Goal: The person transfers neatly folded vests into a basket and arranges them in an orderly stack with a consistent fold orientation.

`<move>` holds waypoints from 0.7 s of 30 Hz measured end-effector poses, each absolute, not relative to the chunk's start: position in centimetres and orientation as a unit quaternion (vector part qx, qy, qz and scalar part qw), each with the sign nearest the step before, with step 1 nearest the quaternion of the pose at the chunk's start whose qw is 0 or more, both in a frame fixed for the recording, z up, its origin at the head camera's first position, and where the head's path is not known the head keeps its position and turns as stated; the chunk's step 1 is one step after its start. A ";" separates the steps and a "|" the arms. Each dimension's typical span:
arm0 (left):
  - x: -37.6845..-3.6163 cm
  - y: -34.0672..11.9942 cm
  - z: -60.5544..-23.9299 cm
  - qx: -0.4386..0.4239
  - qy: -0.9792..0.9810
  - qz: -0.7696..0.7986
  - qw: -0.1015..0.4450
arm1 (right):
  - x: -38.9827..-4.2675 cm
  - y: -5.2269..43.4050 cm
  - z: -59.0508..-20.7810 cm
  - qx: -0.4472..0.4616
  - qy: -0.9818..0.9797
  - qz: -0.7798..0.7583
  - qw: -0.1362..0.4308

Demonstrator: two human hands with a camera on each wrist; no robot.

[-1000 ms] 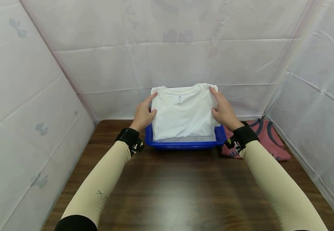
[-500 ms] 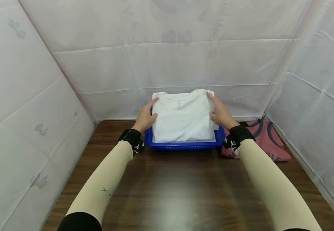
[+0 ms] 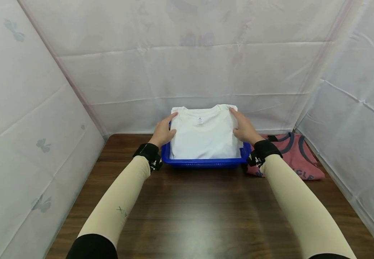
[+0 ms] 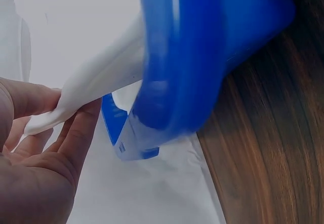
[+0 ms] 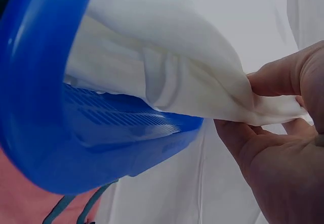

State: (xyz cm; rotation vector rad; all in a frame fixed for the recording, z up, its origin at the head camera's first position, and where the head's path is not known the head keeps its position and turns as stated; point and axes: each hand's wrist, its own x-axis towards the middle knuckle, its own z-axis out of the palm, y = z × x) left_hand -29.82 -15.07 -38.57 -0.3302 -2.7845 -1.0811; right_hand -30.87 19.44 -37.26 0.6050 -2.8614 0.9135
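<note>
A folded white T-shirt (image 3: pixel 204 136), its neckline and tag facing up, lies over the blue basket (image 3: pixel 203 163), with its near edge inside the rim and its far side raised. My left hand (image 3: pixel 163 132) pinches the shirt's left edge; in the left wrist view the thumb is above the cloth and the fingers (image 4: pixel 83 133) below. On the other side my right hand (image 3: pixel 246 128) pinches the right edge the same way, the right wrist view showing folded layers of cloth (image 5: pixel 177 77) between thumb and fingers. Most of the basket's inside is hidden under the shirt.
To the right of the basket a folded pink T-shirt (image 3: pixel 298 158) with dark trim and lettering lies on the brown wooden table (image 3: pixel 200 208). White sheet walls (image 3: pixel 200 72) stand behind and on both sides.
Both hands have lowered the white T-shirt toward the basket, its near edge settling inside the front rim. The right hand has shifted slightly left.
</note>
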 end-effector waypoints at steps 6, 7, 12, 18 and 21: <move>-29.9 -15.2 -39.1 -0.110 -0.927 -0.355 0.058 | -31.2 19.2 -37.7 0.195 -0.941 0.277 0.031; -29.9 -15.2 -39.2 -0.109 -0.927 -0.354 0.054 | -31.2 19.2 -37.8 0.196 -0.941 0.274 0.030; -30.1 -15.1 -39.3 -0.106 -0.932 -0.343 0.042 | -31.6 19.2 -38.3 0.203 -0.941 0.270 0.029; -30.2 -14.9 -39.4 -0.098 -0.937 -0.335 0.020 | -31.8 19.2 -38.9 0.204 -0.942 0.265 0.015; -30.2 -14.7 -39.5 -0.093 -0.939 -0.332 0.006 | -31.7 19.1 -39.1 0.193 -0.945 0.264 0.003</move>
